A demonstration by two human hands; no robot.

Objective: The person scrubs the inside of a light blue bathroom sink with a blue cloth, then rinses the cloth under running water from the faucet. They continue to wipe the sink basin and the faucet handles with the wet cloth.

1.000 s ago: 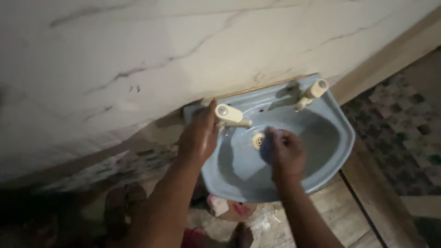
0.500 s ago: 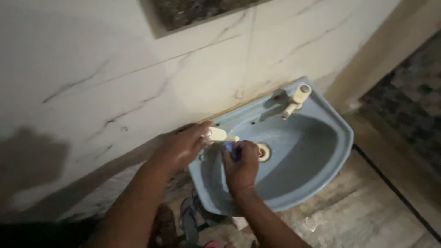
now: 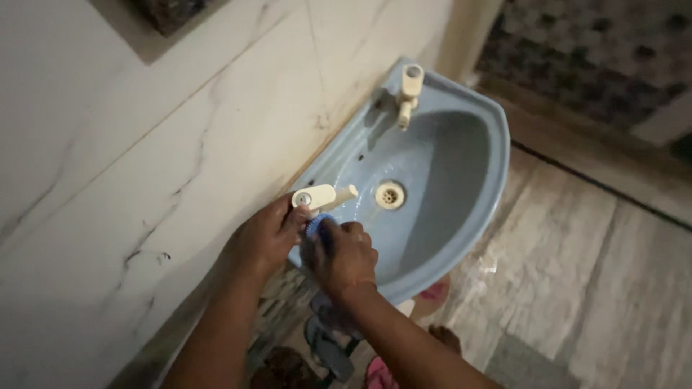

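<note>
A light blue wall-mounted wash basin (image 3: pixel 476 173) hangs on a marble-patterned wall. My left hand (image 3: pixel 263 238) rests on the near cream tap (image 3: pixel 321 196), fingers curled around its handle. My right hand (image 3: pixel 344 259) sits just beside it over the basin's near rim, closed on a small blue scrubber (image 3: pixel 315 225) that touches the basin under that tap. A second cream tap (image 3: pixel 409 90) stands at the far end of the basin. The drain (image 3: pixel 390 194) lies in the basin's middle.
The white veined wall (image 3: pixel 144 180) fills the left. Tiled floor (image 3: pixel 591 274) spreads to the right, with a darker patterned patch at the top right. Slippers and my feet (image 3: pixel 339 346) show under the basin.
The view has swung, so the basin now sits further right and more upright. My right hand moved from the drain area toward the near tap, close beside my left hand.
</note>
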